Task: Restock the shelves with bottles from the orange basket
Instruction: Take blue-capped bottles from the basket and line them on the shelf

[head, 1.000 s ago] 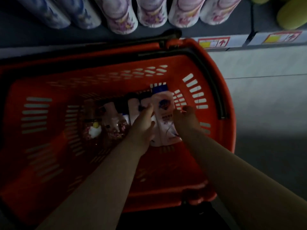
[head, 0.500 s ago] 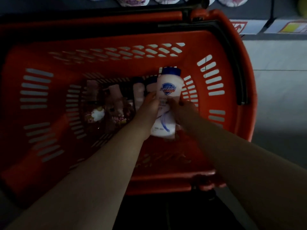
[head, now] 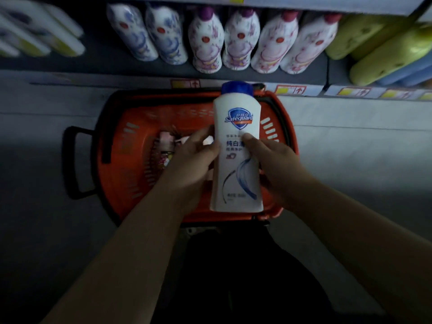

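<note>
Leaves a few pink bottles (head: 166, 146) lying in the orange basket (head: 112, 164) on the floor. Clasps the white bottle (head: 237, 164) upright above the basket with the left hand (head: 194, 160), fingers (head: 204, 136) curled at its left edge. Grips the right edge with the right hand (head: 274, 164), thumb across the label. Looks full, so probably fairly heavy; stiff, smooth plastic, likely slick. Handles best at the waist, below the blue cap. Needs a slot on the shelf (head: 315, 77) beyond.

Bottle (head: 237, 146) above basket (head: 121, 146), shelf (head: 93, 59) behind.
</note>
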